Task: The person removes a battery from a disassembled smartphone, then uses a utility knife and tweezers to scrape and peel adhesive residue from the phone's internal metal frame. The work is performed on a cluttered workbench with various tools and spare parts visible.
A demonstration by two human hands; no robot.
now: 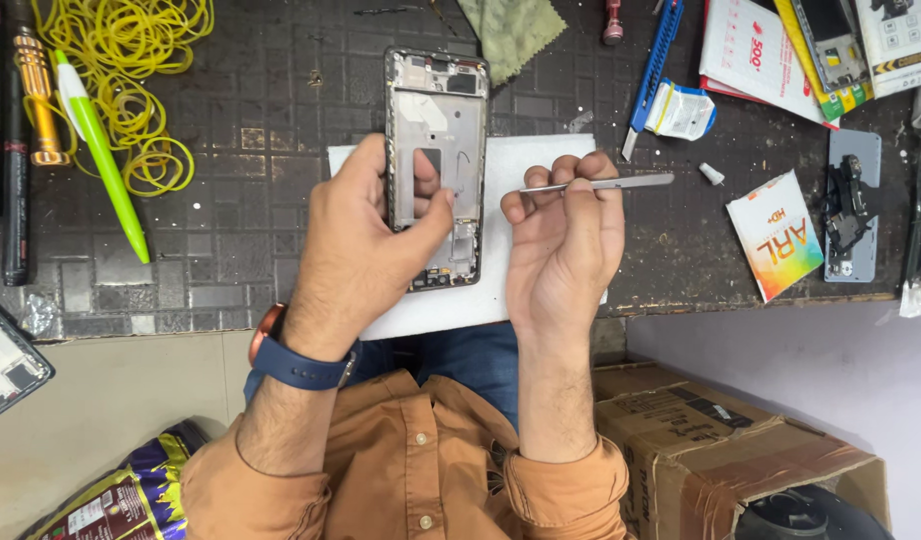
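Bare grey metal phone frame (436,160), long axis pointing away, is gripped at its near end by left hand (366,240). Slim metal tweezers (596,184) are pinched in right hand (566,245), just beside it.

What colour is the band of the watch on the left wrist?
The watch band is dark blue, seen best in the head view.

We see the worktop (231,230) under bright, even overhead light, with only short, soft shadows beneath each hand on the white sheet (541,160). Focus is sharp throughout; the metal tweezers (621,183) carry a faint glint, and straight lines bow slightly toward the edges.
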